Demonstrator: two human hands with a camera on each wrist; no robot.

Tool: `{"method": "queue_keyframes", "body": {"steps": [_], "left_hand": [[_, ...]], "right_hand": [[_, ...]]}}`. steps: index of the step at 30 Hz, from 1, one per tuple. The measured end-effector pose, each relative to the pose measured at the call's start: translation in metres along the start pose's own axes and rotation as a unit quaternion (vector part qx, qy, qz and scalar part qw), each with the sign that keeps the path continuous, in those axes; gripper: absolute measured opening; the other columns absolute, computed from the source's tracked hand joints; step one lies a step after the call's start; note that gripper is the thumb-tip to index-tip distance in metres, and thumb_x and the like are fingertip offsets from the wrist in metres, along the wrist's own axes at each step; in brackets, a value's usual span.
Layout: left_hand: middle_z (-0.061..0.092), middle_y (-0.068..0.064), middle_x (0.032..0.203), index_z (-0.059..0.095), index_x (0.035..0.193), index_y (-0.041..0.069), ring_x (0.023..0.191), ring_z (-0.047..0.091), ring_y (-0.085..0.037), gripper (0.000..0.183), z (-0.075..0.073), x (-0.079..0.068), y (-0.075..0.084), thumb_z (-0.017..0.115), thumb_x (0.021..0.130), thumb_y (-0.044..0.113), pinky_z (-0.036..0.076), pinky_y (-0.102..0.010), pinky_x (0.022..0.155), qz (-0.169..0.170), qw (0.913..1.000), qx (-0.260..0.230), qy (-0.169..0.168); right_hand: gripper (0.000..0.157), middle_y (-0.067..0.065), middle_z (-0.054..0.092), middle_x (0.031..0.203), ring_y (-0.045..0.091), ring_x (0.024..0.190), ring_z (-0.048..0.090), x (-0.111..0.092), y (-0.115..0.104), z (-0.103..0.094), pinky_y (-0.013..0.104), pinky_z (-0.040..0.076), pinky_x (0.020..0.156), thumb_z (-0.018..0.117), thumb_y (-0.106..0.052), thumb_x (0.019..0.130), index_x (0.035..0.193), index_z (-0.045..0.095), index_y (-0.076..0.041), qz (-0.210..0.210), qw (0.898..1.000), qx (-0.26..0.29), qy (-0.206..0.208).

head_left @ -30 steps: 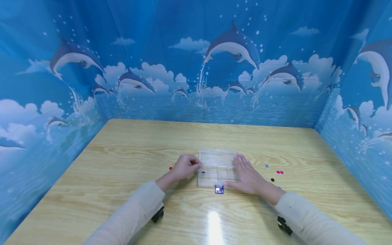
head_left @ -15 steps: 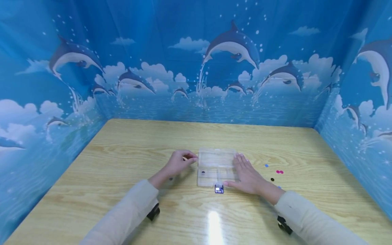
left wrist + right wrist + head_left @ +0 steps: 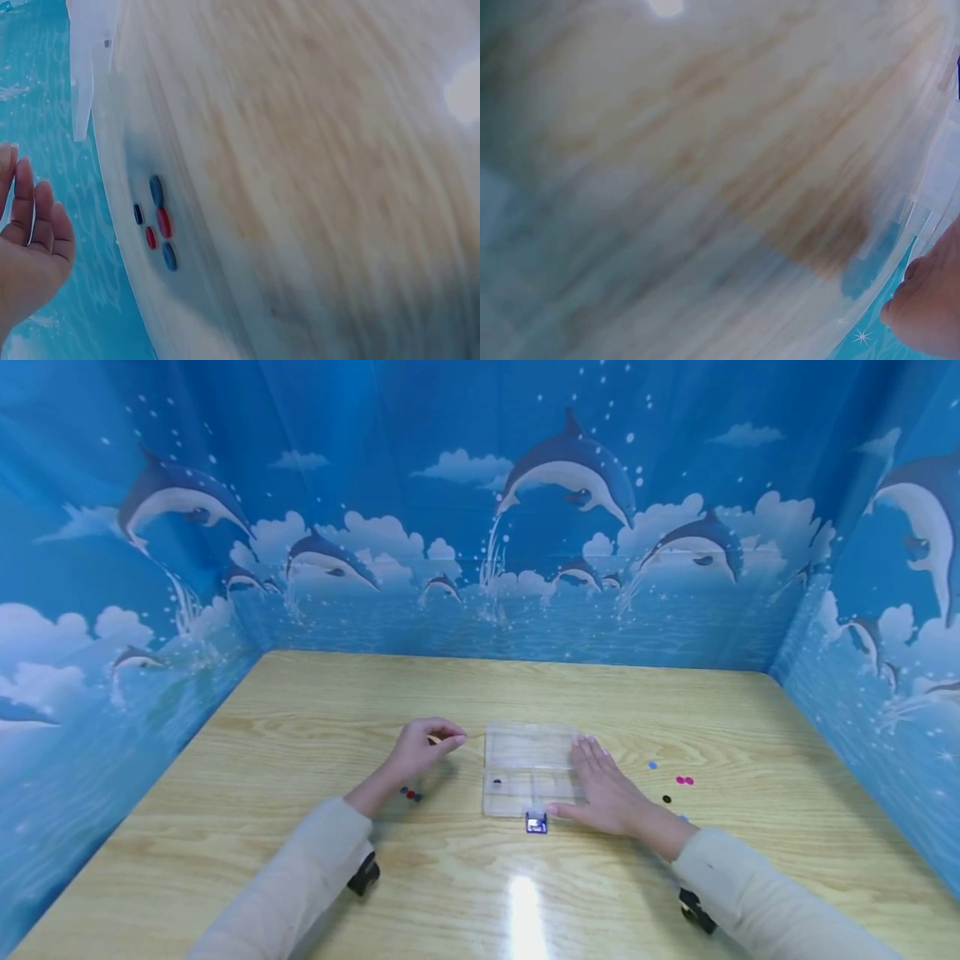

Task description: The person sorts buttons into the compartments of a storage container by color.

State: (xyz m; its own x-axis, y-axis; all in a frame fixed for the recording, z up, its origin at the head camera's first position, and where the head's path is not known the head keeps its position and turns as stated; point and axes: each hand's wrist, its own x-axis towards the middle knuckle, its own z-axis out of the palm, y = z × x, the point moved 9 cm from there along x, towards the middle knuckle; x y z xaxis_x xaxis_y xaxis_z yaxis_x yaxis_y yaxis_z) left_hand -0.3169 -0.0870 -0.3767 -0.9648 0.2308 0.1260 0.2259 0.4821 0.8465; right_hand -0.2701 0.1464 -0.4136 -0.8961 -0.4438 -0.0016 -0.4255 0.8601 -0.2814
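A clear plastic compartment box (image 3: 531, 746) lies with its lid folded back on the table, its purple latch (image 3: 536, 822) facing me. One small dark disc (image 3: 497, 782) sits in its left compartment. My right hand (image 3: 611, 793) rests with fingers spread along the box's right side. Left of the box, my left hand (image 3: 424, 752) hovers with thumb and fingertips close together; nothing shows between them. In the left wrist view its fingers (image 3: 45, 221) look loosely bent. Below that hand lie several small red and dark blue discs (image 3: 164, 223).
To the right of my right hand are scattered discs: a blue one (image 3: 652, 765), two pink ones (image 3: 684, 780) and a black one (image 3: 667, 799). Another blue disc (image 3: 683, 817) lies by the right wrist. A dolphin-print curtain (image 3: 465, 527) borders the wooden table (image 3: 360, 685).
My left hand has drawn away from the box's left edge, moving left and slightly back, uncovering the red and blue discs. The right hand and box have stayed put.
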Motion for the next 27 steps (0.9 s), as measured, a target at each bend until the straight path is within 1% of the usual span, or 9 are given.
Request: {"method": "queue_keyframes", "body": {"steps": [3, 8, 11, 14, 18, 20, 27], "left_hand": [[0.068, -0.012, 0.098, 0.069, 0.098, 0.003, 0.081, 0.061, -0.016, 0.018, -0.003, 0.000, -0.004, 0.064, 0.087, 0.017, 0.053, -0.024, 0.065, 0.000, 1.0000, 0.002, -0.001], [0.067, -0.012, 0.100, 0.069, 0.099, 0.003, 0.080, 0.061, -0.016, 0.019, -0.006, -0.001, -0.012, 0.066, 0.086, 0.016, 0.056, -0.030, 0.064, -0.013, 0.9999, 0.008, -0.002], [0.068, -0.012, 0.101, 0.070, 0.099, 0.003, 0.082, 0.061, -0.018, 0.019, -0.010, -0.001, -0.018, 0.067, 0.085, 0.016, 0.055, -0.027, 0.064, -0.012, 0.9998, 0.015, 0.001], [0.068, -0.013, 0.100, 0.070, 0.099, 0.002, 0.083, 0.062, -0.019, 0.019, -0.013, -0.001, -0.020, 0.067, 0.085, 0.015, 0.052, -0.022, 0.063, 0.005, 0.9997, 0.025, 0.001], [0.068, -0.015, 0.098, 0.069, 0.100, 0.001, 0.084, 0.062, -0.020, 0.020, -0.015, -0.002, -0.022, 0.067, 0.085, 0.014, 0.052, -0.021, 0.066, 0.022, 0.9991, 0.035, -0.001], [0.068, -0.015, 0.096, 0.069, 0.101, 0.000, 0.084, 0.062, -0.021, 0.021, -0.017, -0.002, -0.024, 0.066, 0.085, 0.012, 0.052, -0.022, 0.068, 0.025, 0.9990, 0.037, -0.003], [0.069, -0.015, 0.095, 0.069, 0.100, 0.000, 0.086, 0.063, -0.021, 0.019, -0.019, -0.002, -0.033, 0.067, 0.083, 0.009, 0.054, -0.031, 0.077, 0.010, 0.9978, 0.064, -0.015]], "right_hand": [[0.101, 0.028, 0.008, 0.152, 0.043, 0.141, 0.007, 0.000, 0.000, 0.000, 0.051, 0.012, 0.116, 0.052, -0.061, 0.084, 0.143, 0.015, 0.012, 0.001, 1.000, 0.001, -0.001], [0.101, 0.028, 0.008, 0.152, 0.043, 0.141, 0.006, 0.000, 0.000, 0.000, 0.051, 0.012, 0.116, 0.051, -0.061, 0.084, 0.143, 0.015, 0.012, 0.002, 1.000, 0.002, -0.003], [0.101, 0.028, 0.008, 0.152, 0.043, 0.141, 0.006, 0.000, 0.000, 0.000, 0.051, 0.012, 0.116, 0.051, -0.061, 0.084, 0.143, 0.014, 0.012, 0.002, 1.000, 0.003, -0.004], [0.101, 0.027, 0.008, 0.152, 0.042, 0.142, 0.006, 0.000, 0.000, 0.000, 0.051, 0.011, 0.116, 0.051, -0.060, 0.084, 0.143, 0.014, 0.012, 0.003, 1.000, 0.003, -0.005], [0.100, 0.027, 0.008, 0.152, 0.042, 0.142, 0.006, 0.000, 0.000, 0.000, 0.051, 0.011, 0.116, 0.051, -0.060, 0.084, 0.143, 0.014, 0.012, 0.003, 1.000, 0.002, -0.005], [0.100, 0.028, 0.008, 0.152, 0.042, 0.141, 0.006, 0.000, 0.000, 0.000, 0.051, 0.011, 0.116, 0.051, -0.060, 0.085, 0.143, 0.014, 0.012, 0.002, 1.000, 0.003, -0.005], [0.100, 0.028, 0.008, 0.152, 0.043, 0.141, 0.006, -0.001, 0.000, 0.000, 0.051, 0.012, 0.116, 0.051, -0.061, 0.085, 0.143, 0.014, 0.012, 0.001, 1.000, 0.002, -0.004]]}}
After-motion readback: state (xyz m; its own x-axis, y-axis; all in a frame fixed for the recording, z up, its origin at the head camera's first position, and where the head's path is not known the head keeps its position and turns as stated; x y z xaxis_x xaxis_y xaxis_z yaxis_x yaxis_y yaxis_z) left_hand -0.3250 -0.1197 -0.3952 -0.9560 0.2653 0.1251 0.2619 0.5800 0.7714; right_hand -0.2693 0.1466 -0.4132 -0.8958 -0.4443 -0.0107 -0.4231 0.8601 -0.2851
